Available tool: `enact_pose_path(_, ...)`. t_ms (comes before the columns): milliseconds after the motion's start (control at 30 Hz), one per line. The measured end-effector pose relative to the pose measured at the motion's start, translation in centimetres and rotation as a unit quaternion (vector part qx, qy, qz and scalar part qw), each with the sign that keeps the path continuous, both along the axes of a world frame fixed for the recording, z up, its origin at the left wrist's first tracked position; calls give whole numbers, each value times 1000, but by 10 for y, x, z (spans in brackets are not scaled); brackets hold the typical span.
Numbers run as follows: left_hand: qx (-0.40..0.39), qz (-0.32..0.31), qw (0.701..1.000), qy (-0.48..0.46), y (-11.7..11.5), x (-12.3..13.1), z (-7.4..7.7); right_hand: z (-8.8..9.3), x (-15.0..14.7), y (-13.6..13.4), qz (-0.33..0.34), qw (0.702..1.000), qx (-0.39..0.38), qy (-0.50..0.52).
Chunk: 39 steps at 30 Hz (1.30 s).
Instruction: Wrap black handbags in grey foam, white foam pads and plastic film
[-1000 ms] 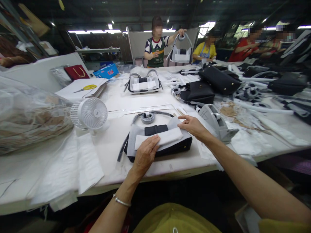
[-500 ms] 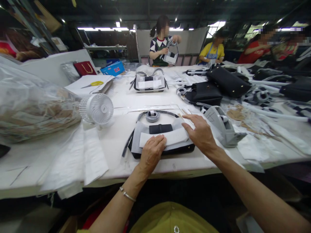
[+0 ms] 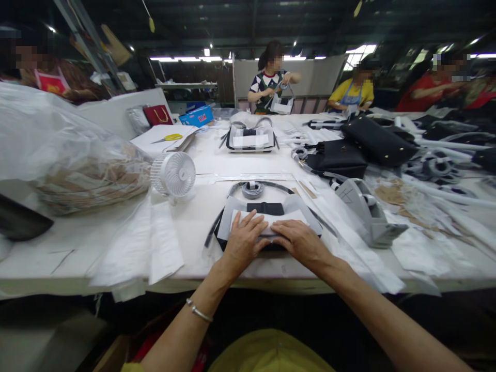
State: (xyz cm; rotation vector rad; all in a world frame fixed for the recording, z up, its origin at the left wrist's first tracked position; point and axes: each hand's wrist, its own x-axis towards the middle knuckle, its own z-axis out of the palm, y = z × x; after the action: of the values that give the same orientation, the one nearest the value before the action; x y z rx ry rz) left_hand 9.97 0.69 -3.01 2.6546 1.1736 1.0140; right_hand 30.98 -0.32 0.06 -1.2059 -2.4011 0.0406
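Observation:
A black handbag (image 3: 271, 209) wrapped in white foam sheet lies flat near the table's front edge. My left hand (image 3: 243, 242) rests on it, fingers spread flat on the white wrapping. My right hand (image 3: 299, 242) lies beside it on the bag's right half, fingers stretched out and pressing down. A coiled grey strap (image 3: 252, 190) sits just behind the bag.
A grey tape dispenser (image 3: 366, 212) stands to the right. A small white fan (image 3: 174, 174) and a plastic bag of brown material (image 3: 77, 165) are on the left. White sheets (image 3: 147, 248) lie at front left. Other wrapped and black bags (image 3: 341, 155) and several seated workers are beyond.
My right hand has come back from the bag's far right corner and now lies flat on the bag next to my left hand. The view has shifted left.

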Motion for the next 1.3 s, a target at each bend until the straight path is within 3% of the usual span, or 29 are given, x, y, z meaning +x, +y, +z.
enact_pose_path(133,-12,27,1000,-11,-3,-1,-8,13,1,13,34,998,-15,-47)
enact_pose_path(300,-23,16,999,-19,-4,0,-15,-9,-1,2,32,998,39,-30)
enact_pose_path(400,-18,15,1000,10,-4,1,-12,-17,-5,-9,11,997,55,-50)
enact_pose_path(567,9,30,999,41,-7,4,-9,-12,-18,-18,-18,993,51,-103)
enact_pose_path(700,22,32,998,49,-8,4,-10,-15,-25,-22,-41,995,33,-85)
enact_pose_path(1000,-35,18,998,43,-9,0,-5,-3,-28,-16,-57,994,-11,-92)
enact_pose_path(1300,78,18,983,168,-4,-4,-24,-15,-35,-13,-101,991,-9,-85)
